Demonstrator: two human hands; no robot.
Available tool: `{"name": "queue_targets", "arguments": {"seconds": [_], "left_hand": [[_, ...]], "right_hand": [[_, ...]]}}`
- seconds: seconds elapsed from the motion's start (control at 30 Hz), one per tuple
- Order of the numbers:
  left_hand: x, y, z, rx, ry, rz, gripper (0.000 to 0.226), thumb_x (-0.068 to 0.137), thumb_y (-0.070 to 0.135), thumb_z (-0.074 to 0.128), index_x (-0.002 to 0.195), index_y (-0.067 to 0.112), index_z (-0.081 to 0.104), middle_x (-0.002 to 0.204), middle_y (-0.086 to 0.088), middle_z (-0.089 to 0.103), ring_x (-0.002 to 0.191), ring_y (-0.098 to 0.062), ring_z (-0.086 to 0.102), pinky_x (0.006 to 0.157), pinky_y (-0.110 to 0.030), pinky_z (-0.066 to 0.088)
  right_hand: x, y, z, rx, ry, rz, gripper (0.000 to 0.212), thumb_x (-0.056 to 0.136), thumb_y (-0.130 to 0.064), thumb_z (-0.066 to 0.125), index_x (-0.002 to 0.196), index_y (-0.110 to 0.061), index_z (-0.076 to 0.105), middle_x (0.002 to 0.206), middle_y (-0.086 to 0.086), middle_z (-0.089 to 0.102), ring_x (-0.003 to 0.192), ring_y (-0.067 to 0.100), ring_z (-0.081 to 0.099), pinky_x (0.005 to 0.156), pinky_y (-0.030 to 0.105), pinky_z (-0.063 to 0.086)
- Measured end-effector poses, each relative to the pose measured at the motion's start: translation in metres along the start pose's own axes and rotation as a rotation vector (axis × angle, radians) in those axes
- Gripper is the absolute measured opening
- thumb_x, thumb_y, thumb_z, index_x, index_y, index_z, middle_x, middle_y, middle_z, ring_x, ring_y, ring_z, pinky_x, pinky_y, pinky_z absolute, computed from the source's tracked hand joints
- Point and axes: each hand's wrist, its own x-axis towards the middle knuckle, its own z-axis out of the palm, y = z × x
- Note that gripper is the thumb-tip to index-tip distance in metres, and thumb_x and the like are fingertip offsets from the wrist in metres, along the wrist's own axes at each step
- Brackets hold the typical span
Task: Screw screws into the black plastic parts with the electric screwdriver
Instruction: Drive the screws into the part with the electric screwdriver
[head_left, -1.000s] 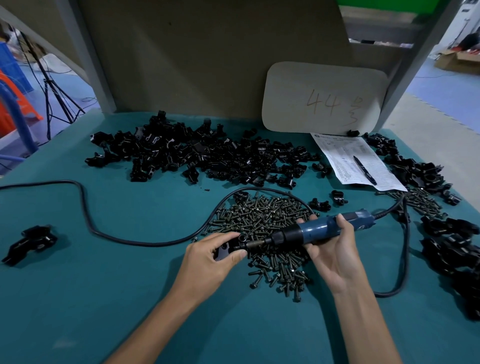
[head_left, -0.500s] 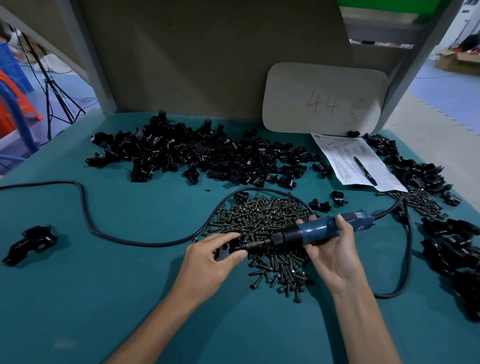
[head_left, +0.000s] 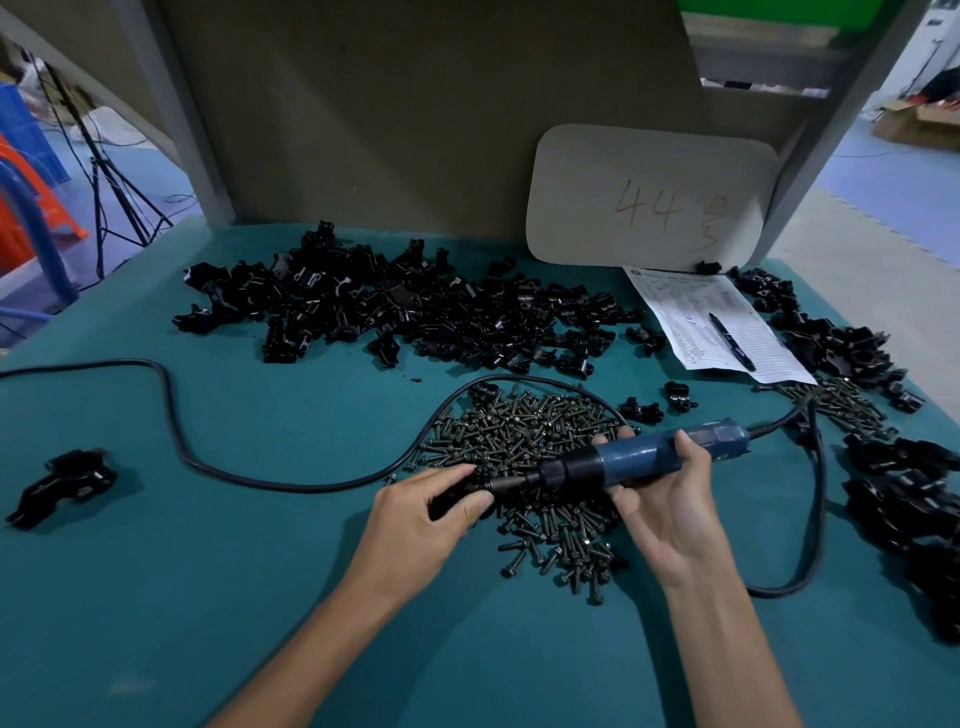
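The small black plastic part (head_left: 457, 496) is pinched between the thumb and fingers of your left hand (head_left: 421, 525), just over the near edge of the heap of dark metal screws (head_left: 524, 441). The tip of the blue electric screwdriver (head_left: 634, 460) is set against it, and your right hand (head_left: 660, 514) is wrapped around the barrel. You look to be mid-drive on one screw. The long pile of black plastic parts (head_left: 415, 306) at the back of the teal bench (head_left: 208, 571) suggests most of the work remains. I cannot tell whether the cluster of black parts (head_left: 909, 493) on your right is finished.

L hand (head_left: 415, 519): fingers (head_left: 448, 474) curled, pinching | R hand (head_left: 662, 512): palm up, gripping
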Motion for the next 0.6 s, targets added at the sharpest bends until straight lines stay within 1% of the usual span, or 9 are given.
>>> {"name": "queue_targets", "arguments": {"seconds": [0.07,0.13,0.17,0.27,0.33,0.4,0.5,0.57,0.6], "left_hand": [[0.001,0.001,0.000,-0.045,-0.009,-0.017,0.027,0.088,0.047,0.071,0.114,0.039,0.074,0.091,0.014,0.075,0.074,-0.010,0.073,0.067,-0.023,0.058],[0.001,0.003,-0.001,-0.052,-0.017,-0.008,0.014,0.091,0.046,0.069,0.103,0.043,0.076,0.085,0.014,0.075,0.068,-0.010,0.073,0.059,-0.019,0.054],[0.001,0.003,-0.002,-0.047,-0.025,-0.001,0.012,0.093,0.046,0.067,0.100,0.044,0.076,0.084,0.013,0.075,0.067,-0.011,0.073,0.057,-0.021,0.054],[0.002,0.003,-0.001,-0.035,-0.051,0.018,0.016,0.093,0.053,0.063,0.096,0.042,0.075,0.080,0.009,0.074,0.065,-0.014,0.071,0.060,-0.040,0.059],[0.002,0.003,-0.001,-0.064,-0.090,0.019,0.026,0.090,0.060,0.061,0.094,0.040,0.077,0.076,0.003,0.073,0.061,-0.020,0.068,0.059,-0.046,0.056],[0.002,0.004,-0.004,-0.123,-0.102,0.013,0.034,0.086,0.063,0.059,0.094,0.037,0.078,0.075,-0.002,0.072,0.062,-0.027,0.066,0.054,-0.044,0.054],[0.005,0.004,-0.010,-0.267,-0.028,-0.037,0.027,0.090,0.057,0.061,0.101,0.037,0.076,0.077,-0.002,0.072,0.063,-0.023,0.067,0.055,-0.030,0.054],[0.008,0.006,-0.012,-0.360,0.027,-0.068,0.020,0.094,0.053,0.061,0.104,0.038,0.071,0.084,0.001,0.071,0.065,-0.027,0.069,0.057,-0.030,0.055],[0.009,0.007,-0.012,-0.398,0.042,-0.081,0.024,0.091,0.058,0.062,0.102,0.038,0.069,0.085,-0.001,0.071,0.066,-0.028,0.069,0.057,-0.031,0.056]], "right_hand": [[-0.001,-0.001,-0.002,-0.011,-0.031,-0.019,0.036,0.106,-0.041,0.046,0.133,-0.017,0.045,0.124,0.018,0.063,0.110,0.033,0.072,0.078,0.044,0.063],[-0.002,-0.002,-0.003,-0.021,-0.048,-0.039,0.040,0.104,-0.043,0.049,0.135,-0.017,0.045,0.124,0.018,0.066,0.113,0.035,0.070,0.081,0.045,0.063],[-0.003,-0.002,-0.003,-0.014,-0.052,-0.050,0.042,0.102,-0.044,0.051,0.134,-0.017,0.046,0.122,0.018,0.067,0.113,0.036,0.070,0.080,0.045,0.063],[-0.009,-0.007,-0.002,-0.009,-0.081,-0.096,0.045,0.097,-0.048,0.052,0.127,-0.015,0.048,0.121,0.017,0.068,0.114,0.037,0.070,0.079,0.043,0.062],[-0.015,-0.012,0.001,-0.037,-0.106,-0.125,0.043,0.100,-0.050,0.047,0.124,-0.015,0.049,0.118,0.014,0.071,0.116,0.036,0.069,0.081,0.042,0.062],[-0.020,-0.020,0.004,-0.064,-0.092,-0.161,0.044,0.102,-0.052,0.042,0.124,-0.015,0.049,0.116,0.012,0.071,0.117,0.032,0.069,0.086,0.042,0.061],[-0.023,-0.047,0.009,-0.154,0.055,-0.243,0.047,0.103,-0.056,0.042,0.131,-0.019,0.047,0.123,0.014,0.065,0.112,0.027,0.071,0.087,0.040,0.058],[-0.027,-0.067,0.006,-0.364,0.170,-0.324,0.046,0.099,-0.055,0.052,0.130,-0.021,0.044,0.117,0.014,0.064,0.101,0.026,0.071,0.084,0.039,0.058],[-0.029,-0.074,0.001,-0.518,0.210,-0.358,0.047,0.099,-0.050,0.058,0.132,-0.023,0.039,0.113,0.012,0.063,0.095,0.026,0.069,0.080,0.039,0.057]]}}
